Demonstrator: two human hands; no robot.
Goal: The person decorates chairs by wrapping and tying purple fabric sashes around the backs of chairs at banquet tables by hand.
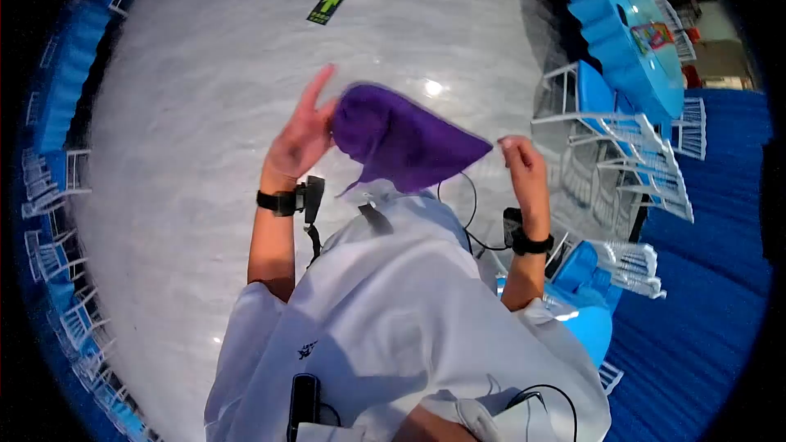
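Many chairs edge the floor. Left hand, fingers spread, meets purple cloth; right hand curls near its corner (pinch unclear).

The purple cloth is soft and matt, lightly creased. Beneath it the floor is smooth and glossy — streaked like marble, with a bright glint. The shirt is matt cloth, loosely rumpled. The table skirting is pleated fabric with a slight sheen — and the chairs are perhaps smooth plastic, too distorted to be sure.
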